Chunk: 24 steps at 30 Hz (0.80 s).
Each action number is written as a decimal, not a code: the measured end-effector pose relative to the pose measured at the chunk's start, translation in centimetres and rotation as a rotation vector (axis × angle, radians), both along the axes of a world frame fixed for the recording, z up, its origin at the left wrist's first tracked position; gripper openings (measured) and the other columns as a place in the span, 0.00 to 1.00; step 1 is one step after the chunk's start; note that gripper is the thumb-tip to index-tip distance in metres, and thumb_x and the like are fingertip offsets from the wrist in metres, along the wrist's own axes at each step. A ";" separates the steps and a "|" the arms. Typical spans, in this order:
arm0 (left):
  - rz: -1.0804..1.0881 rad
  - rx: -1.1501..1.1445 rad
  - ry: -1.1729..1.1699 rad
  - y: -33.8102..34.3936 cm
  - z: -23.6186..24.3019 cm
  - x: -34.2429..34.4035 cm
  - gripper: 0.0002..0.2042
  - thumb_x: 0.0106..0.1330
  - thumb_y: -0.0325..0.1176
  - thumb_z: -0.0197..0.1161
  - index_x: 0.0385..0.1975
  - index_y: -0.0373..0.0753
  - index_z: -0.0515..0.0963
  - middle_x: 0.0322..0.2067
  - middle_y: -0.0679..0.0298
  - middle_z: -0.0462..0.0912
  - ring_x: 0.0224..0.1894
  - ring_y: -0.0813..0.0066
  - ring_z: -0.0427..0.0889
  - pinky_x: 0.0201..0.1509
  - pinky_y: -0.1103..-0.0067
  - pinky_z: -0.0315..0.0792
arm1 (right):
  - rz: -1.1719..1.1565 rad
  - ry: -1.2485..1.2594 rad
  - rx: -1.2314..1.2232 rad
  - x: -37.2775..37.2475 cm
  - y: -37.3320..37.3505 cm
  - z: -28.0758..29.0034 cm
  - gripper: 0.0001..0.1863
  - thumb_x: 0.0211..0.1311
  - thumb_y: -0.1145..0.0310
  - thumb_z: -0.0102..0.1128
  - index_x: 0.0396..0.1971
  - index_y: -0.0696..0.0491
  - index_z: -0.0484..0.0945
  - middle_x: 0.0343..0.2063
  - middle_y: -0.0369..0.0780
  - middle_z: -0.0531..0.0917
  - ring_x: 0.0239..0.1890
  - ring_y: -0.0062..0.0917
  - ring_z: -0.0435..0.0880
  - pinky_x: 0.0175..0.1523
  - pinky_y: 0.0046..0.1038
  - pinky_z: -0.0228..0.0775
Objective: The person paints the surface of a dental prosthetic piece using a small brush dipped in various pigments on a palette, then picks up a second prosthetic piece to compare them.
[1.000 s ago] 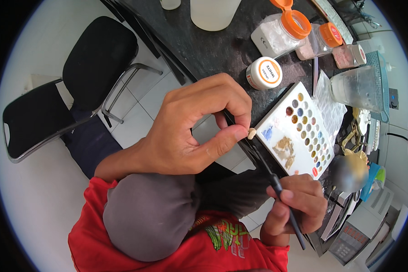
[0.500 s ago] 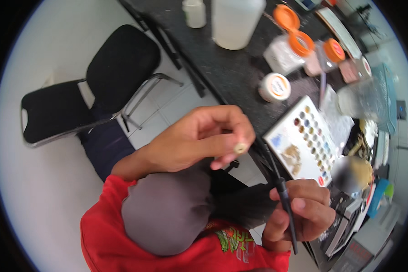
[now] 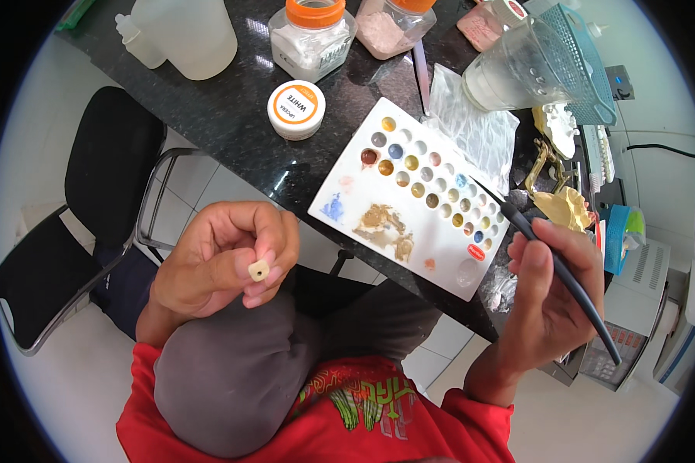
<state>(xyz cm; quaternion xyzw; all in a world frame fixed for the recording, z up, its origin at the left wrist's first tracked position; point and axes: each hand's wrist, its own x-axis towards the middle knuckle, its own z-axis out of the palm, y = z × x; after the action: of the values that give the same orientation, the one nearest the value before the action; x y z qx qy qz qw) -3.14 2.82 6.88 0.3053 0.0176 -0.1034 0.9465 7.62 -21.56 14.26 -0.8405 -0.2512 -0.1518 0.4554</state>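
My left hand (image 3: 228, 258) is closed, pinching a small cream-coloured dental crown (image 3: 259, 270) between thumb and fingertips; a dark hole shows in its face. My right hand (image 3: 552, 289) grips a fine brush (image 3: 565, 274) by its black handle, its thin tip slanting up and left over a white palette (image 3: 328, 202). Whether the tip touches the palette I cannot tell. Rows of small round wells with coloured pastes cover the palette's far right side, and blue, brown and pinkish smears mark its near left side.
On the dark speckled bench (image 3: 208, 116) stand a white jar (image 3: 296, 110), an orange-lidded jar of white powder (image 3: 313, 46), a jar of pink powder (image 3: 386, 32), a cloudy jug (image 3: 185, 38) and a clear cup (image 3: 510, 69). A black chair (image 3: 112, 158) stands at left.
The view has swung toward the bench, so the palette sits nearer the middle. My right hand has raised the brush, its tip now over the palette wells. The left hand still pinches the crown.
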 end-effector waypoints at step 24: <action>0.116 0.064 0.070 0.5 -0.5 -0.8 0.07 0.63 0.31 0.60 0.32 0.34 0.71 0.24 0.69 0.67 0.19 0.90 0.59 0.20 0.89 0.54 | -0.017 0.074 -0.068 0.4 1.3 -1.2 0.07 0.51 0.82 0.63 0.32 0.64 0.79 0.27 0.43 0.82 0.25 0.20 0.79 0.32 0.17 0.70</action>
<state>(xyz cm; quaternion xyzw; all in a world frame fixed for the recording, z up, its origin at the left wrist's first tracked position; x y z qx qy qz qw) -3.92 3.33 6.38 0.3299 0.0716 -0.0585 0.9395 8.06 -20.24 13.08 -0.8626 -0.2323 -0.1159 0.4342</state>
